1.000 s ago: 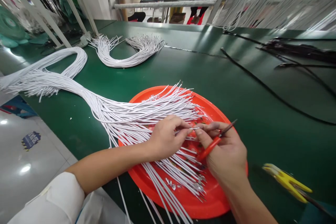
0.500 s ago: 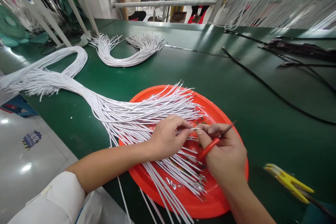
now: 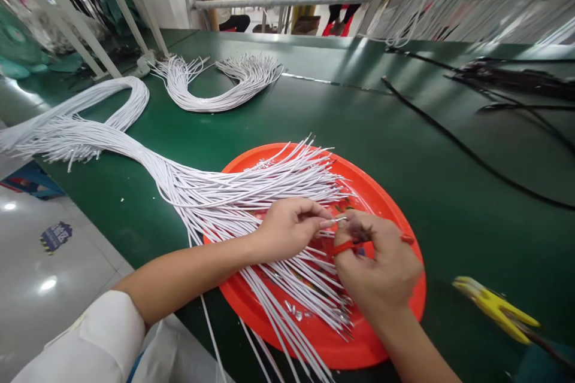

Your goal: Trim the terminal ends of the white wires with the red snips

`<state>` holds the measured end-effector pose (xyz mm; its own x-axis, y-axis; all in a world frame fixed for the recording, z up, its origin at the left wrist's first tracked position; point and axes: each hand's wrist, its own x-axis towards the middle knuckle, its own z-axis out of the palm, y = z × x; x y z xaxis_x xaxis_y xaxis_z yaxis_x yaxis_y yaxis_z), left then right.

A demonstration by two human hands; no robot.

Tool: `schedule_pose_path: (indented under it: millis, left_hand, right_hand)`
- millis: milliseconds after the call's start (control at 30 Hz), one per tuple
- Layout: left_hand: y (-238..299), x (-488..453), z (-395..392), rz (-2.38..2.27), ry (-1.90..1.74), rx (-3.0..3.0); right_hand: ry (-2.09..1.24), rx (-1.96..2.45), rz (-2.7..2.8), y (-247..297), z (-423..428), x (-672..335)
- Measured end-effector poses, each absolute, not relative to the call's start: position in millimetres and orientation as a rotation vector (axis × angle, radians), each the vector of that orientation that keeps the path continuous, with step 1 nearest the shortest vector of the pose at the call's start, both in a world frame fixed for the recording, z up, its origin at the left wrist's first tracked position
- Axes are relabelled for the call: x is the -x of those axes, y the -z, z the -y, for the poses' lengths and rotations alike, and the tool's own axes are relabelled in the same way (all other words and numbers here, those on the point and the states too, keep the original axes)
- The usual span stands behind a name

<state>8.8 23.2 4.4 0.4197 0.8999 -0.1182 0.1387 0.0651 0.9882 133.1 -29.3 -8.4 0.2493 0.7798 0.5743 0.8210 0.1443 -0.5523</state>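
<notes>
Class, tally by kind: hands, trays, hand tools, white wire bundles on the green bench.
Hands: 2 (left hand, right hand)
Trays: 1 (orange tray)
Hand tools: 2 (red-handled tool, yellow tool)
White wire bundles: 2 (long bundle, curved bundle)
Total: 7

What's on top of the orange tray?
White wires fan across the tray, small metal bits near its front. The left hand and right hand, gripping a red tool, hide its middle.

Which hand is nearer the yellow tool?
Right. The right hand, gripping a red-handled tool over the orange tray, is just left of the yellow tool; the left hand pinches a white wire farther left.
</notes>
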Motion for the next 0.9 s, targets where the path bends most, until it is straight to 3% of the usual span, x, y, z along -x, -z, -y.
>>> schedule_pose_path:
  millis: [133, 567, 767, 900]
  left_hand:
    - [-3.6, -9.1, -24.0, -0.968, -0.625, -1.284]
    - [-15.5, -7.0, -29.6, -0.979, -0.491, -1.184]
    - [-10.2, -4.4, -24.3, -1.061, -0.892, -1.819]
    - [-5.6, -1.2, -21.8, -0.974, -0.942, -2.139]
  right_hand:
    - [0.067, 1.577, 1.575, 9.7, 27.0, -136.5]
    - [-0.441, 1.585, 1.351, 11.7, 18.7, -144.9]
    - [-0.871, 1.411, 0.791, 3.2, 14.6, -141.6]
    - [-0.897, 1.37, 0.792, 0.3, 17.3, -139.3]
